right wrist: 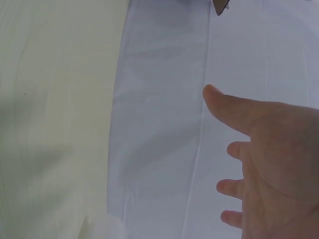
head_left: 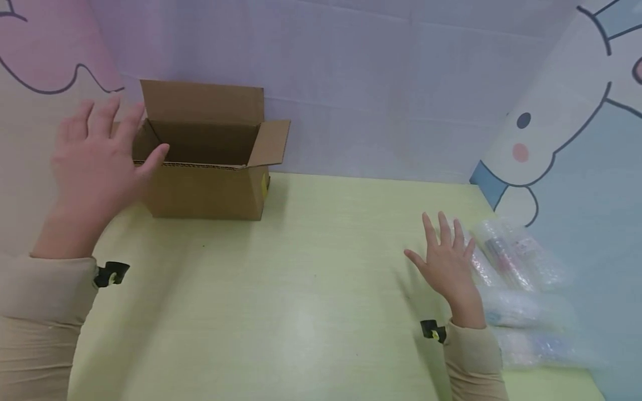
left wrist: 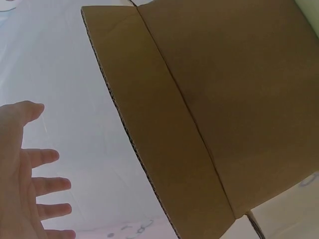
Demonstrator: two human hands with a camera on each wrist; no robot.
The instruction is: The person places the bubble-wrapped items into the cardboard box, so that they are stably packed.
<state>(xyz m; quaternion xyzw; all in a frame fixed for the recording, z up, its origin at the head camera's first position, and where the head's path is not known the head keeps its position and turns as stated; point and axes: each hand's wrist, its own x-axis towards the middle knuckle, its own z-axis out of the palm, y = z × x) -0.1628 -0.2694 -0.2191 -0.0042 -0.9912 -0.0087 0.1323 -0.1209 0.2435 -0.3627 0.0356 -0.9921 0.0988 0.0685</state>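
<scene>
Only the head view takes in the whole scene: one open cardboard box (head_left: 208, 167) at the far left of the green table (head_left: 301, 289), and to the box's right, well apart at the table's other edge, a pile of bubble-wrapped packets (head_left: 521, 284), about four, though the blur prevents a sure count. The left wrist view shows just the box's flap and side close up. The left hand (head_left: 95, 161) is raised with fingers spread just in front of the box's left end, holding nothing; the right hand (head_left: 446, 264) is likewise spread and empty, just beside the packets.
</scene>
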